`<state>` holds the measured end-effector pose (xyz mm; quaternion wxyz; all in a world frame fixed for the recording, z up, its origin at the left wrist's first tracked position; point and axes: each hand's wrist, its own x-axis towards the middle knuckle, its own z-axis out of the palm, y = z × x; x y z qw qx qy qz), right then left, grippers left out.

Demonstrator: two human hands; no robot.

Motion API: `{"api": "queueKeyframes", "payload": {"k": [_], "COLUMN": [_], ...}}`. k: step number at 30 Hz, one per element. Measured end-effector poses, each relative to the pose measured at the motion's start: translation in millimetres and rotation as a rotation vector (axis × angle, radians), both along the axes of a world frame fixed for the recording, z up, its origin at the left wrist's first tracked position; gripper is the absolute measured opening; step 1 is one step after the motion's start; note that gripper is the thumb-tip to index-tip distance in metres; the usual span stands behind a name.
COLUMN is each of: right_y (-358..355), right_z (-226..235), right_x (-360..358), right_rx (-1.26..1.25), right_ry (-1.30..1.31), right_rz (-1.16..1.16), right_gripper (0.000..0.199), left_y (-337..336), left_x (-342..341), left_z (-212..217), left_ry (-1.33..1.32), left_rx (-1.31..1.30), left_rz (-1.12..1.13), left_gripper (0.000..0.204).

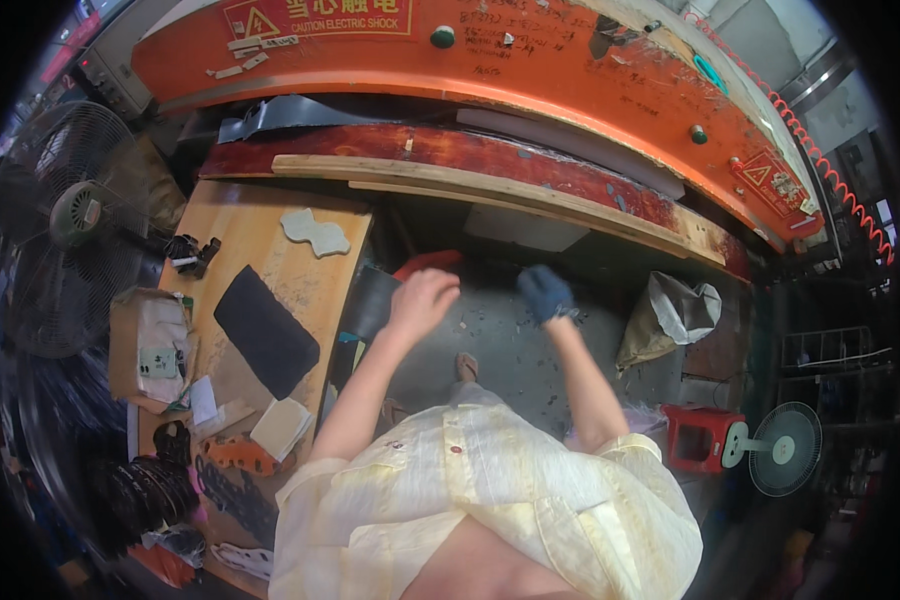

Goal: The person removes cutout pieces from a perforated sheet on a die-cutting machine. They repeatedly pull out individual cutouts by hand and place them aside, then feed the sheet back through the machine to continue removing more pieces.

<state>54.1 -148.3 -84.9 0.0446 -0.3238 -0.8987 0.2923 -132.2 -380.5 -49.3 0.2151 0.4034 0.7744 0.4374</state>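
My left hand point(425, 301), bare, hangs in front of the machine with its fingers curled in; nothing shows in it. To its right is my right hand point(547, 294) in a dark blue glove. The glove is blurred, so its fingers and anything in them cannot be made out. Both hands are apart from each other, over the grey floor point(500, 335). Ahead of them runs a dark red bed point(370, 148) edged with a wooden strip point(450, 184). Nearest my left arm, a wooden table point(340, 225) bears a black sheet point(267, 331) and a pale wavy-edged piece point(314, 232).
An orange machine beam point(550, 85) spans the far side. On the left stand a large fan point(74, 215) and an open carton point(150, 345). A sack point(667, 318), a red stool point(692, 438) and a small white fan point(785, 448) are at the right.
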Motion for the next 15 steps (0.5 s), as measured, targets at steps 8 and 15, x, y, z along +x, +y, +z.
{"api": "queueKeyframes", "payload": {"k": [8, 15], "right_y": [129.6, 144.4], "right_z": [74.1, 79.6], "right_x": [-73.3, -84.3], "right_rx": [0.646, 0.521], "right_ry": [-0.302, -0.581], "right_rz": [0.069, 0.094], "right_gripper": [0.053, 0.055], "left_y": [133.4, 172.7], "left_x": [-74.0, -80.1], "left_z": [-43.4, -50.6], "left_ry": [0.438, 0.478], "left_rx": [-0.121, -0.341], "left_rz": [0.182, 0.259], "left_gripper": [0.047, 0.047]}}
